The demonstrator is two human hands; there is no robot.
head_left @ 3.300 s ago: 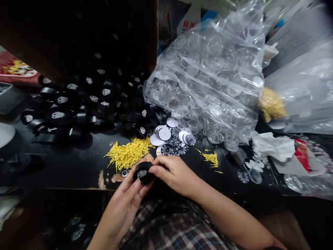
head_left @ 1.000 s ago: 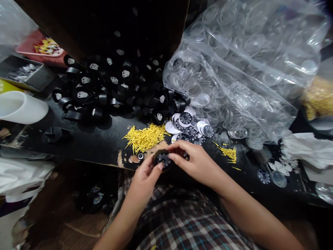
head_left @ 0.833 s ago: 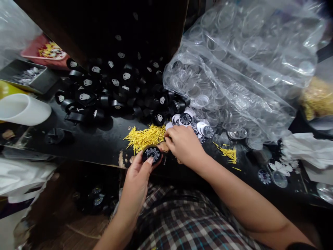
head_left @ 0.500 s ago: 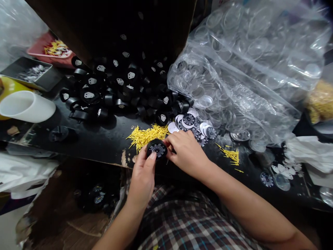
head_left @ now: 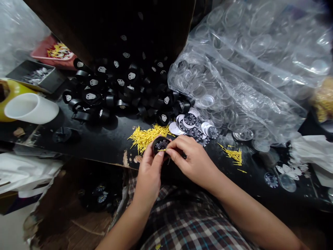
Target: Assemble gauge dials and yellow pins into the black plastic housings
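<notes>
My left hand [head_left: 150, 170] is closed around a round black gauge body [head_left: 159, 142], its white-marked dial facing up and its thumb at the near rim. Pinched between thumb and forefinger of my right hand [head_left: 191, 154] is a small yellow pointer [head_left: 162, 150], lying across the lower part of the dial. Just behind the gauge is a heap of yellow pointers [head_left: 148, 135]. Loose black and white dial discs [head_left: 189, 119] overlap one another beyond my right hand. Farther right lies a smaller group of yellow pointers [head_left: 234, 155].
Many black housings [head_left: 109, 86] pile up at the back. A plastic bag of clear round covers [head_left: 229, 80] spreads at right. On the left stand a white cup [head_left: 32, 108], a metal tray [head_left: 49, 81] and a pink bin [head_left: 56, 62]. A cardboard box [head_left: 67, 211] sits below the bench edge.
A yellow pointer now shows in my right fingers over the dial. Both hands and the gauge sit slightly farther right in view, and the left thumb has moved off the dial's middle.
</notes>
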